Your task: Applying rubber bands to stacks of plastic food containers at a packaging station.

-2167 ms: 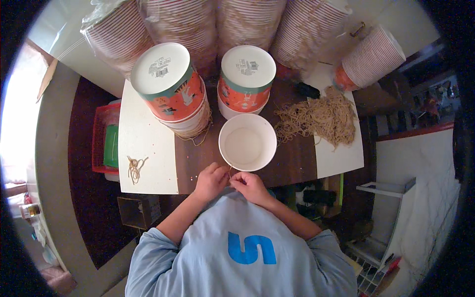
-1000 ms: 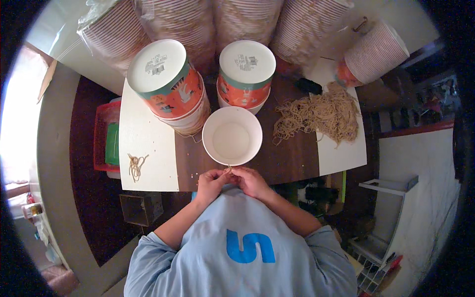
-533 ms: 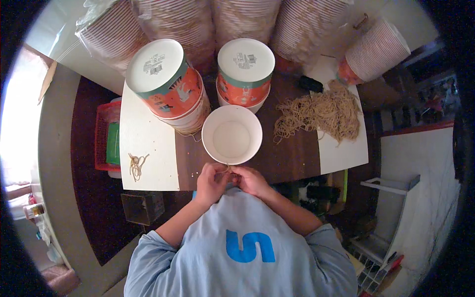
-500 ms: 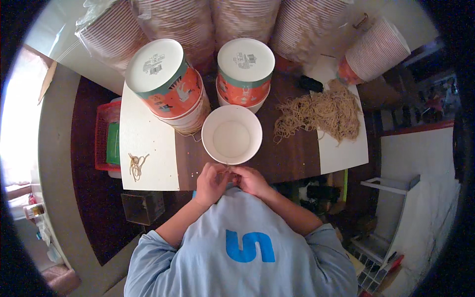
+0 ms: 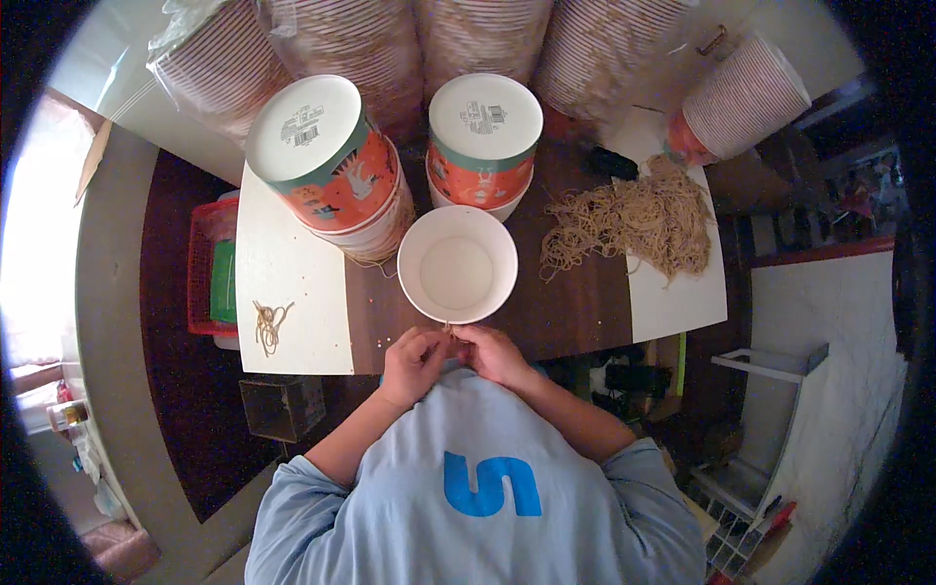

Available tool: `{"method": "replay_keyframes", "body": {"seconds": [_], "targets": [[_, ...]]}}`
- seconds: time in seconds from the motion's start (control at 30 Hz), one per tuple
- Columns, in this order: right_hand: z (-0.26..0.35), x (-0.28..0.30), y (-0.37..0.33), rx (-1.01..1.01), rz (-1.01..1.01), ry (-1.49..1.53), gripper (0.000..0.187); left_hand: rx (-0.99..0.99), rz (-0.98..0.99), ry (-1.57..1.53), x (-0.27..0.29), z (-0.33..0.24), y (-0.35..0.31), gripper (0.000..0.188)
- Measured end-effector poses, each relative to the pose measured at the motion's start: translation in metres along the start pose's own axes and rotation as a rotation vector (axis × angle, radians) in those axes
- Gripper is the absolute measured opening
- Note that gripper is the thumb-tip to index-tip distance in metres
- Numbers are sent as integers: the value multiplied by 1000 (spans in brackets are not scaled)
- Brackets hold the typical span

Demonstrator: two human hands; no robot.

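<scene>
A white paper bucket (image 5: 456, 273) stands mouth up at the near middle of the table. Just below its near rim, my left hand (image 5: 414, 363) and my right hand (image 5: 494, 357) meet with fingers pinched together. A short bit of brown cord (image 5: 448, 330) shows between the fingertips, against the bucket's near side; most of it is hidden by the fingers. Behind the bucket, an upside-down orange bucket stack (image 5: 483, 175) stands in the middle. A taller stack of orange buckets (image 5: 341, 185) with cord around its lower part is at the left.
A tangled heap of brown cord (image 5: 653, 219) lies on the right, beside a black object (image 5: 612, 163). A small bundle of cord (image 5: 270, 327) is at the left. Wrapped bucket stacks (image 5: 356, 54) line the back; another stack (image 5: 746, 102) leans at far right. A red basket (image 5: 200, 268) sits left.
My fingers have shifted slightly at the bucket's near side, and a little more of the cord shows between them. The bucket and the stacks stay where they were.
</scene>
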State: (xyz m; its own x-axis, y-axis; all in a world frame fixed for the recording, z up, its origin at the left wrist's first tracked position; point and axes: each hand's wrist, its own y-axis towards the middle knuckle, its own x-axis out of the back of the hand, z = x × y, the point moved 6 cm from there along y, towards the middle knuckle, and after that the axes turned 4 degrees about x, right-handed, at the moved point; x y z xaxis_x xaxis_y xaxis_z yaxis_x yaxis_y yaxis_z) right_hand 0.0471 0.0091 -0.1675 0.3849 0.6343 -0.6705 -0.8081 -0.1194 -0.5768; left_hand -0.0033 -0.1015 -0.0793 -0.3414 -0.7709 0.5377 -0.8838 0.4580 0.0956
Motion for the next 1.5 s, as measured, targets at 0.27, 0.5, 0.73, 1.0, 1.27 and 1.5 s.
{"method": "replay_keyframes", "body": {"seconds": [0.27,0.5,0.73,1.0,1.27,1.5], "targets": [[1,-9,0,-63,72,32,20,335,7,-237,-2,20,-6,9],[26,2,-4,272,-140,-651,22,431,-34,-395,-5,37,-7,10],[49,-7,-15,664,-344,-1177,20,620,37,-633,-11,38,-9,10],[48,-3,-27,613,-259,-1040,21,735,164,-684,-6,24,-19,16],[81,-88,-75,1250,70,-1652,36,395,326,-279,9,-4,-24,15],[75,-76,-62,1346,220,-1598,20,246,339,-206,35,-52,-12,14]]}}
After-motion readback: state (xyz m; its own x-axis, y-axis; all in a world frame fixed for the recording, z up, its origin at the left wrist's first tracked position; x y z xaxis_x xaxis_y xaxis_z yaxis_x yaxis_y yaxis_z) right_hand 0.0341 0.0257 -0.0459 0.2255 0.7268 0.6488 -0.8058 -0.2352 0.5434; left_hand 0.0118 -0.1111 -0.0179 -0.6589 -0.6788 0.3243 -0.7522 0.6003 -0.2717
